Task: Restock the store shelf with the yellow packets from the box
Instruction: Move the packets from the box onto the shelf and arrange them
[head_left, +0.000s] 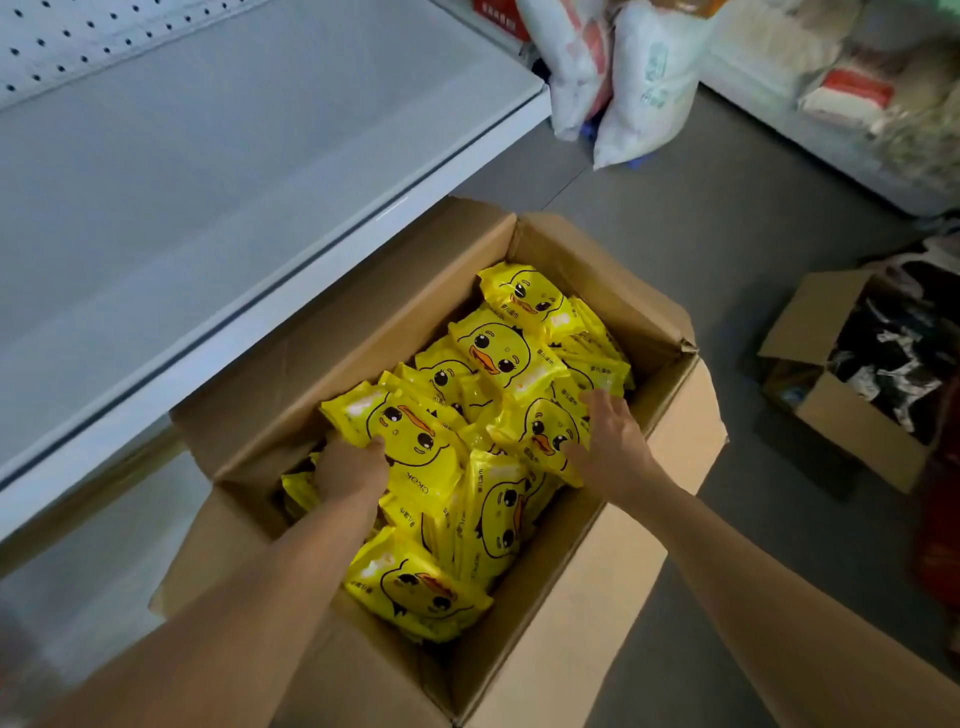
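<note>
Head view shows us reaching with both hands into the open cardboard box (597, 587) on the floor beside the white store shelf (208, 171), whose deck carries no packets yet. Our left hand (352, 470) curls its fingers round the near edge of a yellow duck-print packet (410, 434) on top of the pile. Our right hand (613, 441) lies with fingers spread and fairly straight over a second packet (543, 434), touching it; whether the thumb hooks underneath, we cannot tell. To do this step well, we judge each hand should take one top packet by its edge, lift straight up clear of the flaps, then turn left to the shelf.
</note>
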